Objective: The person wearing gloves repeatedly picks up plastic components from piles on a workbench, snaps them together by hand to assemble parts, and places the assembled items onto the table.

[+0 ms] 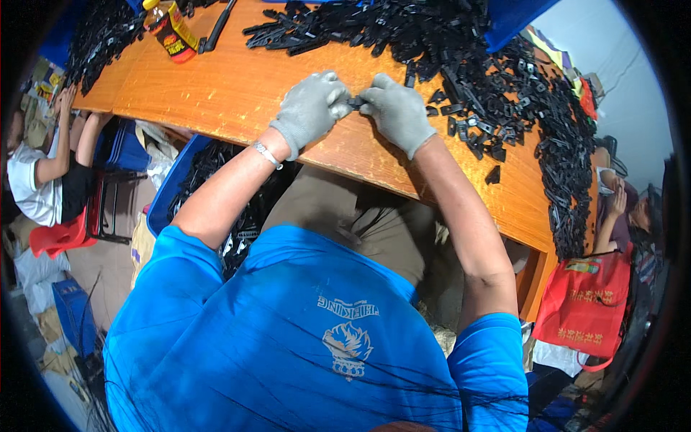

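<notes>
Both my hands wear grey gloves and meet over the wooden table (237,86), near its front edge. A small black plastic part (355,104) sits between them. My left hand (314,106) pinches one end of it, with the fingers curled. From the other side my right hand (396,111) grips the same part between thumb and fingers. Most of the part is hidden by the gloves, so its exact shape cannot be made out. Just right of my right hand lie loose black plastic pieces (468,129), part of a big spread heap.
Long black pieces (309,32) are piled at the back. A yellow-and-red bottle (171,32) stands back left beside a black-handled tool (216,27). A blue bin (171,183) of black parts is below the table's edge. A red bag (583,306) hangs right. People sit on both sides.
</notes>
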A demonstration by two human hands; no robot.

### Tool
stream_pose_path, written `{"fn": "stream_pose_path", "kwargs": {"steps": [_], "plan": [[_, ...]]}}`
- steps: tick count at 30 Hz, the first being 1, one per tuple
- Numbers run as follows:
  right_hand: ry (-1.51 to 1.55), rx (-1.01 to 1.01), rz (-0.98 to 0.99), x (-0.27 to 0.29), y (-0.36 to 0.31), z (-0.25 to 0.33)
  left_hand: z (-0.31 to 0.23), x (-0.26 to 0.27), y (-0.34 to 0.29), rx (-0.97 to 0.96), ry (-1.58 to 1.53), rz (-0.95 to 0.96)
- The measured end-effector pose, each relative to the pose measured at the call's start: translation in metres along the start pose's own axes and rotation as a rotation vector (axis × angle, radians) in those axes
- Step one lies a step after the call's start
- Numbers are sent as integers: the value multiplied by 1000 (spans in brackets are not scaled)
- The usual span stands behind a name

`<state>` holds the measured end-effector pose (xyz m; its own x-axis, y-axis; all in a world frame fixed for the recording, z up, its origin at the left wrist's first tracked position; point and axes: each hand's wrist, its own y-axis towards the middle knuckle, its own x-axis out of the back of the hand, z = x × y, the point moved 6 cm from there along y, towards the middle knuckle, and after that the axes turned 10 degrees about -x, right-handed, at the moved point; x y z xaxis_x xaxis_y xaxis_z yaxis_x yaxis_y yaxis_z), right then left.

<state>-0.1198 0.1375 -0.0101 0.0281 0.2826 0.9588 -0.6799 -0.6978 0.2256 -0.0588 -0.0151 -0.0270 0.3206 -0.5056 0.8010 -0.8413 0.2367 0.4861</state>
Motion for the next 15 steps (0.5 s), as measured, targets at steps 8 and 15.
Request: {"fn": "stream_pose_path", "kwargs": {"steps": [8, 15], "plan": [[238, -75, -71, 28, -57, -37, 23, 85, -54, -1, -141, 460], [-169, -162, -172, 30, -67, -89, -19, 50, 19, -149, 84, 305]]}}
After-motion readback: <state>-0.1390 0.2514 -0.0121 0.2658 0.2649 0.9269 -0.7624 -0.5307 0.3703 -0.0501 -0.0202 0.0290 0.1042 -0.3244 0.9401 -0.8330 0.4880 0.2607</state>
